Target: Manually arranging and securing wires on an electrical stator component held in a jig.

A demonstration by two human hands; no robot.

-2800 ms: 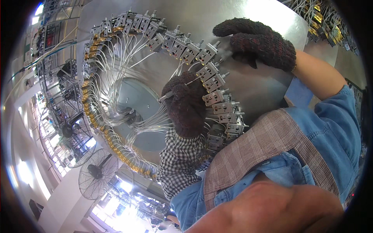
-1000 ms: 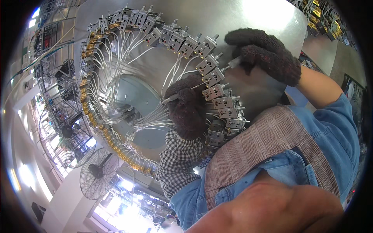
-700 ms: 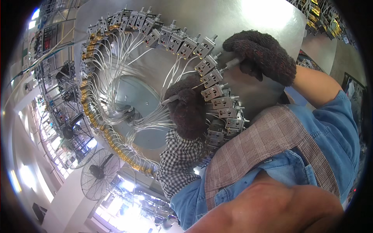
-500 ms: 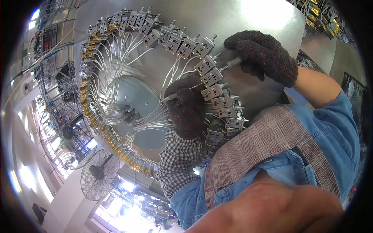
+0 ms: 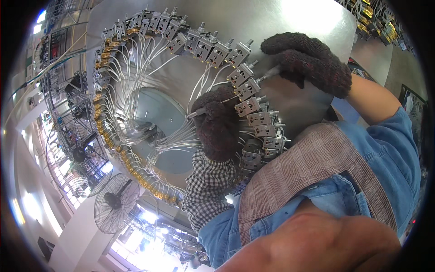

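My left hand [image 5: 218,124], in a dark knitted glove, is closed around a slim grey-handled tool [image 5: 197,113]. The tool's thin shaft points at one of the small metal box units [image 5: 247,89] on the right side of a ring. In a matching glove, my right hand [image 5: 308,63] grips a grey cylindrical tool [image 5: 272,72], its tip at the shaft of that unit. The right hand's fingertips are partly hidden. White wires [image 5: 199,86] run from the units towards the ring's middle, passing beside my left hand.
Brass-coloured parts [image 5: 131,174] line the ring's left and lower edge. A metal table [image 5: 290,18] stretches behind it. More wired units [image 5: 385,29] hang at the far right. Wire-caged fans [image 5: 116,204] stand at the left.
My right hand has turned a little and shifted slightly up and right, with its tool still at the same unit. My left hand has hardly moved.
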